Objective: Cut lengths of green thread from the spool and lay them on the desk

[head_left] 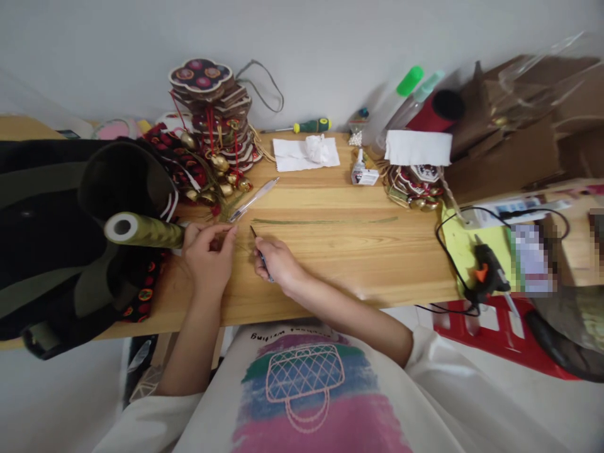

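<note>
My left hand [208, 255] is closed in a pinch beside a roll of olive-green ribbon [151, 231]; what its fingertips hold is too small to make out. In my right hand [274, 263] is a small dark-tipped tool with a blue handle [265, 265], perhaps scissors, its tip pointing up and left. Thin green cords [325, 221] lie stretched across the wooden table [358, 251] just beyond my right hand. A clear pen [255, 199] rests slantwise above my left fingertips.
Stacked patterned pieces [201, 75] with gold bells stand at the back left, beside a black bag [42, 233]. Farther right are tissue [306, 154], a screwdriver [311, 126], a glue bottle [362, 171], bottles and boxes [509, 151]. A glue gun [491, 270] lies near the right edge.
</note>
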A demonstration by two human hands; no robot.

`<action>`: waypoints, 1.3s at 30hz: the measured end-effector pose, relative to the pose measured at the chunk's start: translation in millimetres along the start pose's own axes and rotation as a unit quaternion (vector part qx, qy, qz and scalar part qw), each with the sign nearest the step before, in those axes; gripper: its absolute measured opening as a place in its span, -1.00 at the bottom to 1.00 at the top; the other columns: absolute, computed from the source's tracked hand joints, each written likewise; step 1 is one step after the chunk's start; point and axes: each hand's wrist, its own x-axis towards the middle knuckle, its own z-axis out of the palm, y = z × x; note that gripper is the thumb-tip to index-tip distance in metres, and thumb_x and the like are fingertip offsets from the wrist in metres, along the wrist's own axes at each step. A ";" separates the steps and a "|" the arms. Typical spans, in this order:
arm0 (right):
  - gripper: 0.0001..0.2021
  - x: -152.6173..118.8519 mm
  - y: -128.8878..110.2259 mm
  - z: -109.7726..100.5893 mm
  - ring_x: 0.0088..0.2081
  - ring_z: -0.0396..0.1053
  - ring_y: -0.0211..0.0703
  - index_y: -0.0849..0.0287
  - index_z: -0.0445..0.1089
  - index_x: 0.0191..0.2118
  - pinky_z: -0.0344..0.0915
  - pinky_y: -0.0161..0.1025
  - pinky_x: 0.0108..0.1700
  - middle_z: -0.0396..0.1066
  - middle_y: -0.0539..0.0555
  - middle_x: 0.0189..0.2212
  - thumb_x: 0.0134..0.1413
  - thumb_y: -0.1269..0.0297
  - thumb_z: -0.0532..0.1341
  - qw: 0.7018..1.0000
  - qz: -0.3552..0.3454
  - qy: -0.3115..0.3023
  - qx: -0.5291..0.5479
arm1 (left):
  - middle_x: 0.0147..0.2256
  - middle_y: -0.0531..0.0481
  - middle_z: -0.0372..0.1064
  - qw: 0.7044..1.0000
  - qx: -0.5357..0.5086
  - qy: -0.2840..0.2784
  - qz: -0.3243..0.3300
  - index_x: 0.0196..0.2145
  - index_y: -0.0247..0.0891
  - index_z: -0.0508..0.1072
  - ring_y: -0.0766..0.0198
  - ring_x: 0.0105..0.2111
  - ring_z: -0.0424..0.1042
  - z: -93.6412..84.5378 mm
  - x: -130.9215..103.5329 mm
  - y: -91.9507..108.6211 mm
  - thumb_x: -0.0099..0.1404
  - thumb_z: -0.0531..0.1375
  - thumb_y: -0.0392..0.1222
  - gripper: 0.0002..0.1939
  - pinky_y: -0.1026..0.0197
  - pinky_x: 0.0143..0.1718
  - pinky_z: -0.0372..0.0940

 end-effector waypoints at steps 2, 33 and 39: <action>-0.61 -1.3 -1.1 0.3 -0.81 -0.08 -0.43 0.14 0.08 -0.56 -0.16 -0.42 -0.70 -0.02 -0.21 -0.87 0.36 0.34 -0.08 1.000 0.004 -0.002 0.001 | -0.47 0.07 0.20 1.000 0.002 0.003 -0.004 -0.41 -0.20 0.54 0.36 -0.52 0.21 -0.1 0.3 -0.3 0.16 0.26 -0.05 -0.82 0.26 -0.45 0.19; -0.64 -80.9 20.9 -93.8 -0.62 0.06 -0.37 0.15 0.31 -0.39 0.03 -0.30 -0.50 0.14 -0.16 -0.69 -0.07 -0.06 0.31 0.969 -0.240 -0.044 0.033 | -0.47 0.11 0.28 0.954 -0.051 -0.094 0.280 -0.34 -0.22 0.50 0.45 -0.53 0.24 -20.8 -53.2 92.4 0.21 0.29 -0.31 -0.95 0.35 -0.56 0.16; -0.61 -79.7 22.6 -91.6 -0.63 0.03 -0.40 0.15 0.28 -0.39 0.01 -0.32 -0.52 0.12 -0.18 -0.69 -0.12 -0.06 0.35 0.968 -0.242 -0.043 0.044 | -0.47 0.11 0.28 0.951 -0.049 -0.103 0.286 -0.34 -0.22 0.50 0.44 -0.51 0.26 -19.2 -53.8 97.1 0.22 0.28 -0.32 -0.95 0.35 -0.54 0.18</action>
